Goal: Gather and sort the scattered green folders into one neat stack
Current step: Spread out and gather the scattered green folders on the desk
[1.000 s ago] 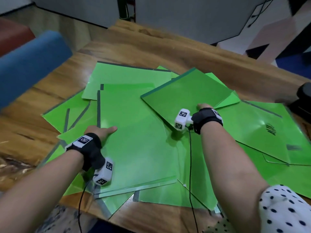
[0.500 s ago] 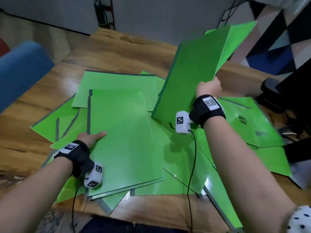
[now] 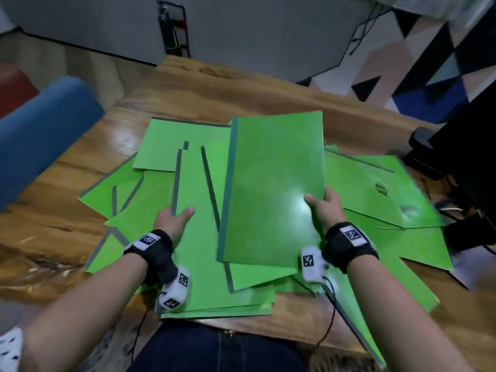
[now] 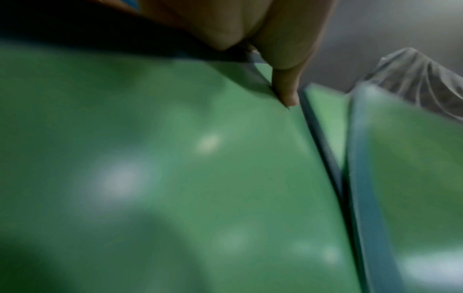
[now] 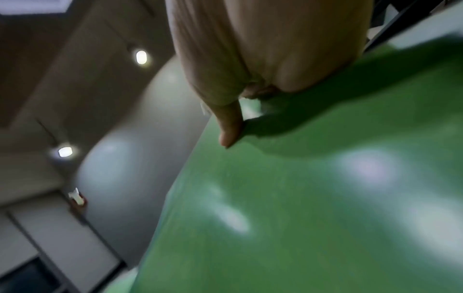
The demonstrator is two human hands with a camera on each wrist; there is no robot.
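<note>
Head view, contents as seen: one wooden desk point(image 3: 80, 167) carrying a loose spread of green folders point(image 3: 171, 146), overlapping at differing angles from the left edge across to the right edge, several showing grey-taped spines. Item held: one green folder with dark spine point(image 3: 271, 189), lying above the spread near the middle of the desk, its long side running from the near edge toward the far edge, spine on the left. Right hand point(image 3: 328, 208) grips this folder at its right edge, thumb on the top face, the other fingers hidden beneath. Left hand point(image 3: 173, 220) rests on a folder with a grey spine point(image 3: 198, 245) at the near edge, thumb extended on the top face, fingers tucked under the spine edge so that the grip is partly hidden. Left wrist view, blurred: thumb point(image 4: 287, 87) lying on a green cover beside a dark spine. Right wrist view, blurred: thumb point(image 5: 229, 126) pressed on the glossy green face at its edge. Further folders at the right edge overhang the near corner. Also present: a blue padded chair back point(image 3: 40, 140) off the left edge, and a dark object point(image 3: 426, 149) by the far right corner.
</note>
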